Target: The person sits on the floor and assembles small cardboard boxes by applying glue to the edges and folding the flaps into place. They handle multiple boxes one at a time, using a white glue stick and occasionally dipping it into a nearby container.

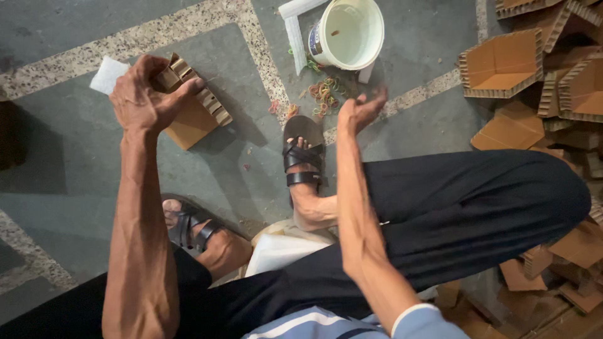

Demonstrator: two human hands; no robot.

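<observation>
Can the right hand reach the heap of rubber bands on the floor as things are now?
Probably yes. The right hand is open and holds nothing, and it hangs right beside the rubber bands, which lie loose next to the white bucket. Nothing stands between them.

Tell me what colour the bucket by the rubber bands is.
White, with a pale cream inside; the bucket shows best in the head view, beside the rubber bands.

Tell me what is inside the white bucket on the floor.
The white bucket holds pale, whitish liquid or paste with a small dark speck on its surface. Whatever lies below that surface is hidden. Coloured rubber bands lie outside it.
</observation>
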